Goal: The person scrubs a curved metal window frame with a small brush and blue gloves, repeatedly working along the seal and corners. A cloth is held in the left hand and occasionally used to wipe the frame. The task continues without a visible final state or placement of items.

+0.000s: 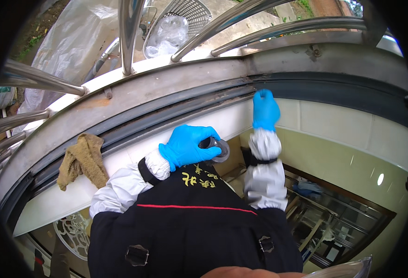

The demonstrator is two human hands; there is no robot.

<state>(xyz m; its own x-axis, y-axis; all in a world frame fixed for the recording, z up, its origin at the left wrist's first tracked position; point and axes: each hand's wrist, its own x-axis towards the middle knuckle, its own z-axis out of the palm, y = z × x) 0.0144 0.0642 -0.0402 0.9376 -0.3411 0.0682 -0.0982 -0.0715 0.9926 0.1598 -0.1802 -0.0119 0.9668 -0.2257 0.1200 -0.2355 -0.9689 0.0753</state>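
My left hand [191, 144], in a blue disposable glove, grips a dark cylindrical piece [222, 151] with a rounded, cup-like end, in front of my chest. My right hand [266, 108], gloved the same way, is raised at the corner of the grey sliding-window track [176, 113]; its fingers are bunched, and whether they hold something is hidden. Dirt lies in the grooves of the track. A brown cloth [85, 160] is draped over the track and white sill [130, 156] left of my left hand.
Curved-looking metal window-guard bars [127, 38] rise beyond the frame. Outside stand a plastic basket [193, 14] with clear plastic in it and a translucent sheet [71, 45]. Indoors at the lower right is a mirror or glass panel [329, 215]; a white openwork piece [72, 232] is lower left.
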